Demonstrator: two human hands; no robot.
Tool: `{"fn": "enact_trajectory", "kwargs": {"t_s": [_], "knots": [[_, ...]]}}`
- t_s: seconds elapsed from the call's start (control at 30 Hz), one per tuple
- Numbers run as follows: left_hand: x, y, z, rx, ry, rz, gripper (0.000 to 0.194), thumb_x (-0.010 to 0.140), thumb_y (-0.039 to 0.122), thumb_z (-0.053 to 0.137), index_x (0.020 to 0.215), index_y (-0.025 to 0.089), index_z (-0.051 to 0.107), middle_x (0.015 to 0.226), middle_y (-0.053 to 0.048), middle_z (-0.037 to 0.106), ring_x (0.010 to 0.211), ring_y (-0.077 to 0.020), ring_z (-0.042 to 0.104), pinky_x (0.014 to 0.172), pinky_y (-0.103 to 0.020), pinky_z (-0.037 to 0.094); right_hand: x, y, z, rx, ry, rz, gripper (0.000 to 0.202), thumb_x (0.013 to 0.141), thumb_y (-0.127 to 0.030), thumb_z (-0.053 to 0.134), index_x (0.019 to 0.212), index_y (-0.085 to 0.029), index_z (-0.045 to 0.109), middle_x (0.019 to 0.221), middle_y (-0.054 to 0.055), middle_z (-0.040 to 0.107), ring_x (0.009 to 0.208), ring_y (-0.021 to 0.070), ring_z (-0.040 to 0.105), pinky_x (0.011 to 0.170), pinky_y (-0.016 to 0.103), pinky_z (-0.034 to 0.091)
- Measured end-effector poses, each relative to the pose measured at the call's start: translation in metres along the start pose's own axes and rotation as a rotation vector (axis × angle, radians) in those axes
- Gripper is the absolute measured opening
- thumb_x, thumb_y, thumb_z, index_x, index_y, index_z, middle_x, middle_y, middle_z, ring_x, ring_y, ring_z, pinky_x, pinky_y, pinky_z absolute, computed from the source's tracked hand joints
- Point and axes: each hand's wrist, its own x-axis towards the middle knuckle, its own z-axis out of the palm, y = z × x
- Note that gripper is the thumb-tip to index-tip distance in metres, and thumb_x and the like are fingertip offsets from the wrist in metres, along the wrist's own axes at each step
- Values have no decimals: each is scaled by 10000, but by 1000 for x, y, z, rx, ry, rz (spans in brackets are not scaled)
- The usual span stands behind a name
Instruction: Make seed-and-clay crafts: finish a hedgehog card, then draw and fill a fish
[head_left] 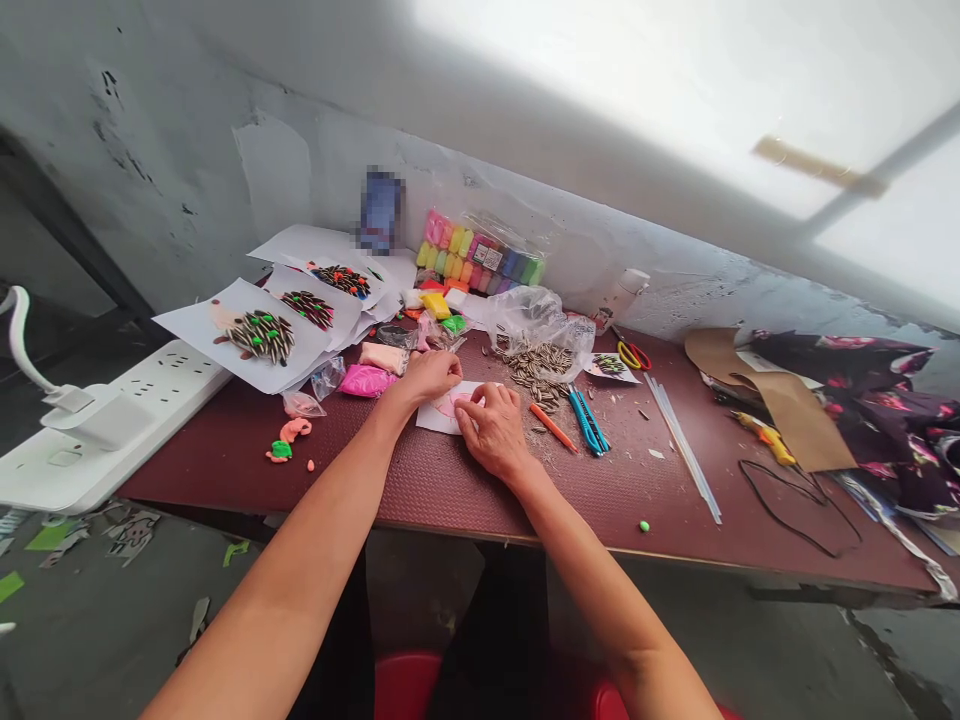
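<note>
A small white paper with a pinkish shape on it lies on the table between my hands. My left hand is at its upper left edge, fingers curled together; anything in them is hidden. Over the paper's right side, my right hand rests with bent fingers, thumb and index close together over the pink shape. Whether something small is between those fingers cannot be made out. Right of the hands are a pile of striped sunflower seeds, an orange pen-like tool and a blue utility knife.
Sheets with seed-covered hedgehog pictures lie at left, near a white power strip. Packs of coloured clay lean on the wall. Pink clay, scissors, clear glue sticks and a yellow glue gun lie around.
</note>
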Motion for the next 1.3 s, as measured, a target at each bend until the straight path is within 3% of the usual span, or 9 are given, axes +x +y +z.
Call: {"fn": "enact_trajectory", "kwargs": {"t_s": [0.5,0.67,1.1,1.3], "knots": [[-1,3,-1,-1,-6,-15,231,852,217,543,936,232,758,1072,-55,778,1073,-248,670,980,-356,443,2,-5,0,6,-36,-57,314,1036,-397,470,1063,-258,750,1061,76,624,951,209,485,914,379,290],[-1,2,-2,7,-15,-13,244,854,228,542,964,229,759,1078,-60,776,1081,-251,669,968,-353,450,3,-1,3,30,29,35,315,1028,-368,488,1164,-238,741,1059,91,614,1003,222,499,937,382,302],[1,1,3,12,13,-9,252,853,231,541,962,233,768,1074,-60,778,1072,-246,670,963,-344,456,11,-3,-1,-5,-80,41,300,1023,-403,500,1101,-292,768,1085,81,587,1002,225,479,934,391,298],[1,0,3,4,14,-9,240,846,226,546,948,234,763,1068,-58,778,1077,-249,671,967,-351,452,12,-2,2,36,-69,45,295,1020,-399,512,1114,-284,767,1073,82,597,1001,222,490,931,383,308]]}}
